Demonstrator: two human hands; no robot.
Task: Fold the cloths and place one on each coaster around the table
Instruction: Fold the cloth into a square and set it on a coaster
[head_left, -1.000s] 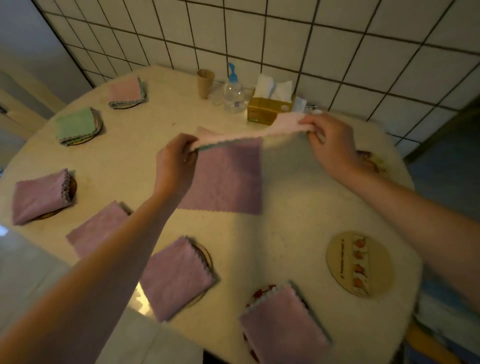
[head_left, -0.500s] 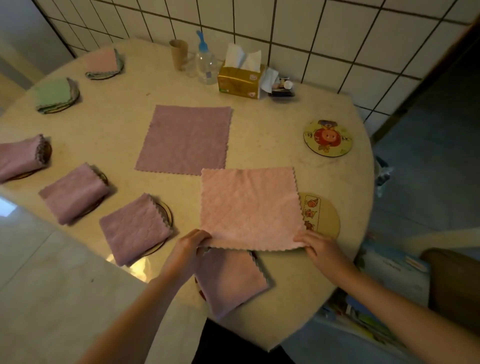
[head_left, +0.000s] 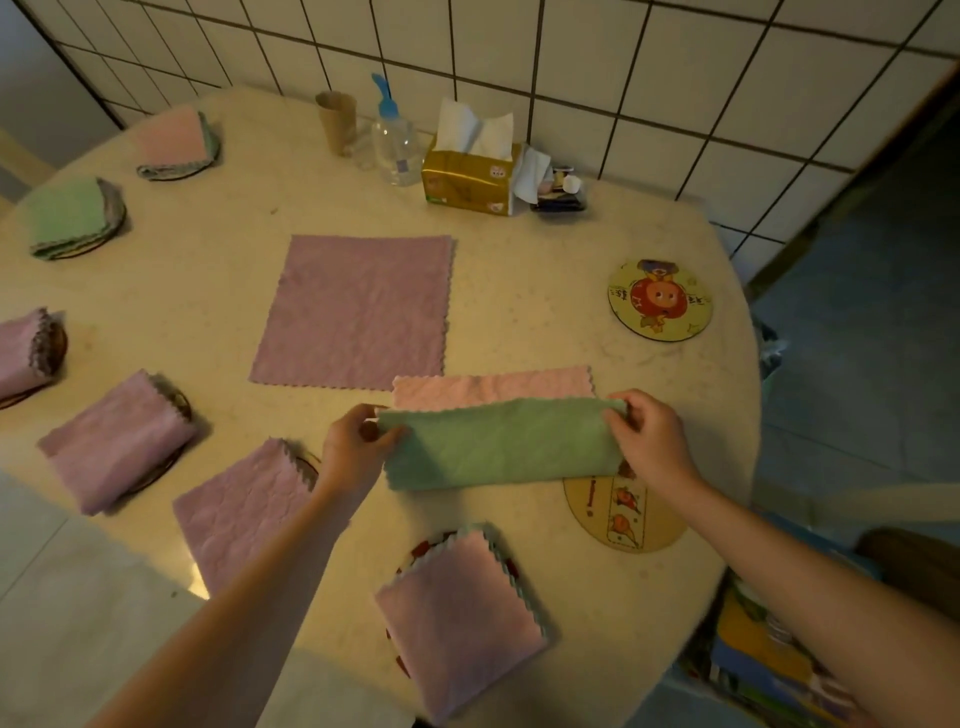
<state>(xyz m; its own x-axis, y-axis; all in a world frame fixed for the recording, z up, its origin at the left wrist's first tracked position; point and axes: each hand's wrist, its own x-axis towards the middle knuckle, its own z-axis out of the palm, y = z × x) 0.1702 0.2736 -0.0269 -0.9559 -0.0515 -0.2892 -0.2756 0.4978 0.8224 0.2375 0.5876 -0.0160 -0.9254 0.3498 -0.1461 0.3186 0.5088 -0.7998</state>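
**Two hands, first fold half done**

Six folded cloths sit on coasters along the near and left rim of the round cream stone table; nearest is the folded mauve cloth on its red-patterned coaster. Just beyond it, the left hand and right hand each pinch an end of the pink-and-green quilted cloth. Half a second ago this cloth lay flat, pink side up, held by its near corners; now its near edge has been carried up and over, green underside showing, with only a pink strip left uncovered at the far edge. The first fold looks nearly closed, the raised edge stretched straight between the two grips. Its right end overlaps the bare round wooden coaster with carrot print, probably its destination. Farther off lies an unfolded mauve square cloth, and to the right a bare round coaster with a red cartoon figure, so two places seem left to fill.
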